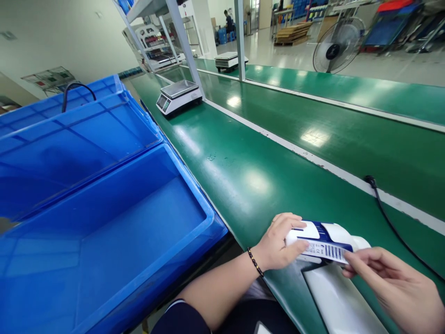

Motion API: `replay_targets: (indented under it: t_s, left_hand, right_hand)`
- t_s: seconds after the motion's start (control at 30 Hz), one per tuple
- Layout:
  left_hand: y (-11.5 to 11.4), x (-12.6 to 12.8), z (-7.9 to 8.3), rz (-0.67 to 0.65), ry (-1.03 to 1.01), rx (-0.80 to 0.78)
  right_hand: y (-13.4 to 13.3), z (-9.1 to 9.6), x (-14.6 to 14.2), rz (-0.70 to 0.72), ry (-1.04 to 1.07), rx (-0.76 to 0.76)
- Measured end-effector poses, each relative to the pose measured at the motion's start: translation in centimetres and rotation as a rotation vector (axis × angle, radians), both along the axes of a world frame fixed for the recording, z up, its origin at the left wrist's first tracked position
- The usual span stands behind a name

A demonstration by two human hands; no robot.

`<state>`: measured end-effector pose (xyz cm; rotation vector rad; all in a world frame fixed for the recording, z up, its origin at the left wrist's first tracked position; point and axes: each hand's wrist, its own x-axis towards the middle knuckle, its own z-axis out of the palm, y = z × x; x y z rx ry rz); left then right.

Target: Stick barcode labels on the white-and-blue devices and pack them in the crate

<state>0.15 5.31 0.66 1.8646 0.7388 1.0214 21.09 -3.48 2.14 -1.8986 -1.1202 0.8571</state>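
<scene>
A white-and-dark-blue device [336,232], rounded at its far end, lies low over the green bench top; its exact kind I cannot make out. My left hand [281,242] is closed around its near end, the thumb pressing on a white label [321,250] with print and dark bars. That label runs along the device's side. Its right end sits pinched between the thumb and fingers of my right hand [399,283]. Below the device, a glossy white sheet [342,299] rests on the bench, partly hidden by my right hand.
Blue plastic bins [212,222] stand along the bench's left side. A white scale [179,96] sits farther up the green bench [222,162], beside a metal post. At right lies a black power cable [389,215]. A fan [333,50] and a second scale [227,60] are beyond.
</scene>
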Motion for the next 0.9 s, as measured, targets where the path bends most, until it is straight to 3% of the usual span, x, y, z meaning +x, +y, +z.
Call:
replay_targets:
  t_s: [0.13, 0.43, 0.53, 0.63, 0.7, 0.77, 0.83, 0.9]
  left_hand:
    - [0.0, 0.1, 0.4, 0.051, 0.052, -0.001]
    - [1.6, -1.2, -0.1, -0.177, 0.163, 0.030]
    - [1.8, -1.2, -0.3, -0.187, 0.160, 0.050]
    - [1.6, -1.1, -0.5, -0.169, 0.145, 0.068]
    - [1.4, -1.0, -0.7, -0.147, 0.131, 0.067]
    - [1.3, -1.0, -1.1, -0.132, 0.129, 0.064]
    - [1.2, -1.0, -1.6, -0.109, 0.205, 0.093]
    - [1.1, -1.0, -1.9, -0.065, 0.324, 0.139]
  right_hand:
    - [0.3, 0.5, -0.4, 0.027, 0.011, 0.013]
    - [1.2, 2.4, -1.5, 0.091, -0.089, 0.039]
    - [1.3, 2.8, -1.2, 0.210, -0.299, 0.021]
    - [1.2, 4.5, -1.5, 0.268, -0.716, 0.051]
    - [1.3, 5.9, -2.6, 0.185, -1.007, 0.127]
    - [1.8, 7.0, -4.9, 0.122, -1.141, 0.251]
    - [3.0, 7.2, -7.9, 0.204, -1.091, 0.418]
    - [4.7, 6.4, -11.1, 0.450, -0.942, 0.549]
